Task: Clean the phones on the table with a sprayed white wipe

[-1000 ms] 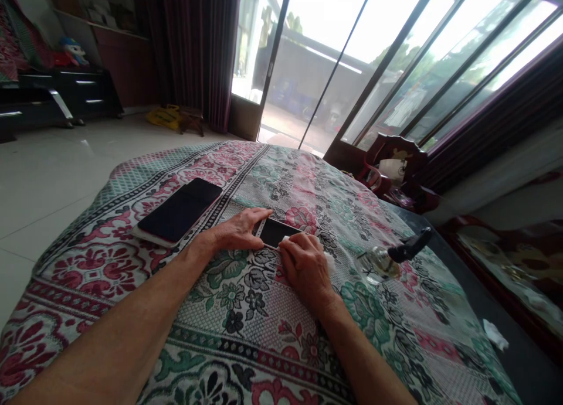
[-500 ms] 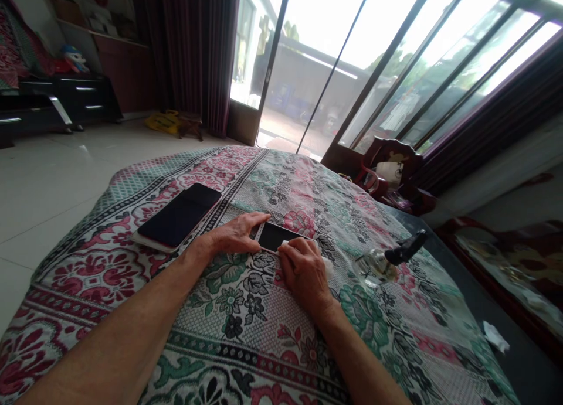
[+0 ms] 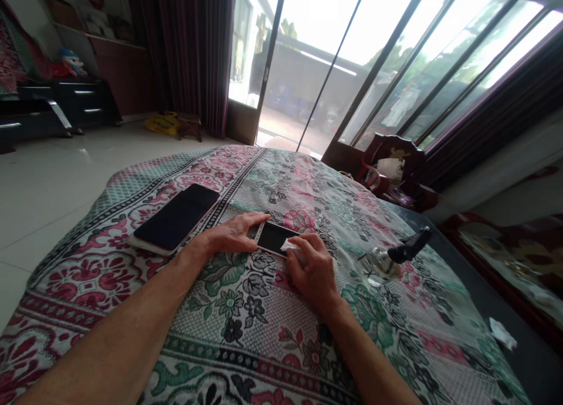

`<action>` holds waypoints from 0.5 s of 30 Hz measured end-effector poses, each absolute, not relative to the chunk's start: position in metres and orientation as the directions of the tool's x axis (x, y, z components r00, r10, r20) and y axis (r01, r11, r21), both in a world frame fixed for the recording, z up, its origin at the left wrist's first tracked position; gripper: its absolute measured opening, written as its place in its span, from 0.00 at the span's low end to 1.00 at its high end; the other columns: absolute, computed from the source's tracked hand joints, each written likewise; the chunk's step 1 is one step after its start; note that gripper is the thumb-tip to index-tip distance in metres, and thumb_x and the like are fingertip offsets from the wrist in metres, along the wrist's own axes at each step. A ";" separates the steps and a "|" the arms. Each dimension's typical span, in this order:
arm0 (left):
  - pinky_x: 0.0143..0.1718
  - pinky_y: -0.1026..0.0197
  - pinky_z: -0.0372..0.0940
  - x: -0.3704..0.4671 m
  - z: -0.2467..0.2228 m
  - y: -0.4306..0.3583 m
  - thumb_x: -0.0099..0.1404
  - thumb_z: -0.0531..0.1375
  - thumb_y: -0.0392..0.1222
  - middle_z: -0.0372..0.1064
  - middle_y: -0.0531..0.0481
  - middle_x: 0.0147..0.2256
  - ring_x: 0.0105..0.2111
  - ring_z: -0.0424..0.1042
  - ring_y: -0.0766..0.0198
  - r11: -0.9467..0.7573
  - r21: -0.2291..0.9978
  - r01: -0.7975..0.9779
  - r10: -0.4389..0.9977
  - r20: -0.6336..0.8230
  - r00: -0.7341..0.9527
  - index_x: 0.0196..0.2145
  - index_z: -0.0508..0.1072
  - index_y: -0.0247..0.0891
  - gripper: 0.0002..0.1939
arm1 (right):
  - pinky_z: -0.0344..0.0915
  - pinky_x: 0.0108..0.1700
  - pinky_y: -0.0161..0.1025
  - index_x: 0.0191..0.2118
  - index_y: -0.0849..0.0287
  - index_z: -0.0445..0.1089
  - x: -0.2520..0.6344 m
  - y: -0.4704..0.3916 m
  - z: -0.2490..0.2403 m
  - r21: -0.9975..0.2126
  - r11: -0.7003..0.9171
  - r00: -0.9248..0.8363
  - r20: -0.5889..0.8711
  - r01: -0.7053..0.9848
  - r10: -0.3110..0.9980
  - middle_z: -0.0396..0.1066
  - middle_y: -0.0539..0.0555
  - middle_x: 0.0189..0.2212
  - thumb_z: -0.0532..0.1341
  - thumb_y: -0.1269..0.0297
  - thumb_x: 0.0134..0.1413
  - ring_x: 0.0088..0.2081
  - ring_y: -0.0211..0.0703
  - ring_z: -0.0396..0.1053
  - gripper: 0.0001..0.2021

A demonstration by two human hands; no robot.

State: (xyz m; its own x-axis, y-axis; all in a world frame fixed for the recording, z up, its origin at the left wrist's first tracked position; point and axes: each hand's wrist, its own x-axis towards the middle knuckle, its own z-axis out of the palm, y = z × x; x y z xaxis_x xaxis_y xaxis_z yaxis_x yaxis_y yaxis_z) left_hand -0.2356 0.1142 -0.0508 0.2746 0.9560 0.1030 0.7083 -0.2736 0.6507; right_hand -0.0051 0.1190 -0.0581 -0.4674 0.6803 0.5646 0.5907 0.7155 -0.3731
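A small phone with a dark screen and light frame (image 3: 271,238) lies on the patterned cloth (image 3: 264,346). The thumb and fingers of my left hand (image 3: 235,232) grip its left end. My right hand (image 3: 313,270) has its fingers pressed round a white tissue (image 3: 290,245), which rests on the right part of the screen. The phone's right end is hidden under that hand. To the left lies a larger black phone (image 3: 178,216) on top of a white item (image 3: 152,249). On the right stands a clear spray bottle with a black nozzle (image 3: 379,266).
A crumpled white tissue (image 3: 502,333) lies on the dark surface at the right. Beyond the table are a carved wooden chair (image 3: 389,164), a glass door, a yellow bag (image 3: 162,123) by a low stool, and a black drawer cabinet (image 3: 85,100) at the left.
My right hand has slid a little to the right along the small phone, and more of the white tissue shows at its fingertips. My left hand has stayed at the phone's left end.
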 end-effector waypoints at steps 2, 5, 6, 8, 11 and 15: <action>0.60 0.59 0.52 -0.236 -0.050 0.114 0.48 0.58 0.36 0.56 0.42 0.60 0.59 0.56 0.56 -0.272 0.648 0.711 0.956 0.098 0.277 0.60 0.58 0.31 0.39 | 0.62 0.45 0.43 0.40 0.57 0.71 -0.005 0.119 -0.056 -0.343 0.721 -0.520 0.516 0.602 0.680 0.66 0.54 0.38 0.58 0.68 0.56 0.41 0.45 0.64 0.07; 0.60 0.59 0.52 -0.236 -0.051 0.113 0.48 0.58 0.36 0.56 0.42 0.60 0.59 0.56 0.55 -0.273 0.647 0.712 0.956 0.100 0.276 0.59 0.59 0.31 0.39 | 0.61 0.46 0.44 0.38 0.55 0.73 -0.005 0.118 -0.052 -0.277 0.738 -0.586 0.466 0.615 0.663 0.67 0.53 0.37 0.57 0.67 0.58 0.40 0.45 0.63 0.07; 0.60 0.59 0.52 -0.236 -0.051 0.114 0.48 0.58 0.36 0.56 0.42 0.60 0.59 0.56 0.55 -0.272 0.647 0.712 0.957 0.102 0.273 0.59 0.59 0.31 0.39 | 0.60 0.46 0.44 0.38 0.55 0.73 -0.005 0.118 -0.052 -0.261 0.740 -0.596 0.457 0.620 0.660 0.67 0.53 0.37 0.57 0.66 0.59 0.40 0.45 0.63 0.07; 0.60 0.59 0.53 -0.236 -0.052 0.114 0.48 0.58 0.37 0.57 0.43 0.60 0.59 0.56 0.55 -0.272 0.647 0.712 0.957 0.106 0.269 0.59 0.59 0.32 0.39 | 0.61 0.45 0.44 0.38 0.54 0.73 -0.006 0.117 -0.051 -0.239 0.739 -0.607 0.442 0.630 0.660 0.67 0.53 0.36 0.57 0.65 0.59 0.39 0.44 0.63 0.07; 0.60 0.58 0.53 -0.235 -0.053 0.114 0.48 0.58 0.37 0.56 0.44 0.60 0.59 0.56 0.54 -0.277 0.644 0.713 0.956 0.109 0.272 0.59 0.59 0.33 0.38 | 0.60 0.44 0.42 0.38 0.55 0.73 -0.009 0.116 -0.051 -0.218 0.744 -0.624 0.428 0.631 0.654 0.67 0.53 0.35 0.57 0.64 0.60 0.38 0.44 0.62 0.07; 0.61 0.57 0.51 -0.235 -0.053 0.115 0.48 0.58 0.37 0.56 0.42 0.60 0.60 0.55 0.53 -0.298 0.625 0.721 0.950 0.121 0.288 0.59 0.59 0.31 0.39 | 0.60 0.43 0.42 0.38 0.55 0.73 -0.010 0.115 -0.051 -0.214 0.761 -0.643 0.425 0.613 0.637 0.66 0.53 0.34 0.56 0.64 0.60 0.38 0.43 0.61 0.08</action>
State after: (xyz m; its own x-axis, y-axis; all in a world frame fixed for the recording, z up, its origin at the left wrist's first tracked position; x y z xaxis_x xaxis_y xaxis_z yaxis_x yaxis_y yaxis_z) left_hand -0.2354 0.1148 -0.0526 0.2882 0.9499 0.1210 0.7215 -0.2985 0.6248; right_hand -0.0095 0.1151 -0.0505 -0.6426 0.6374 0.4252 0.6128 0.7607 -0.2143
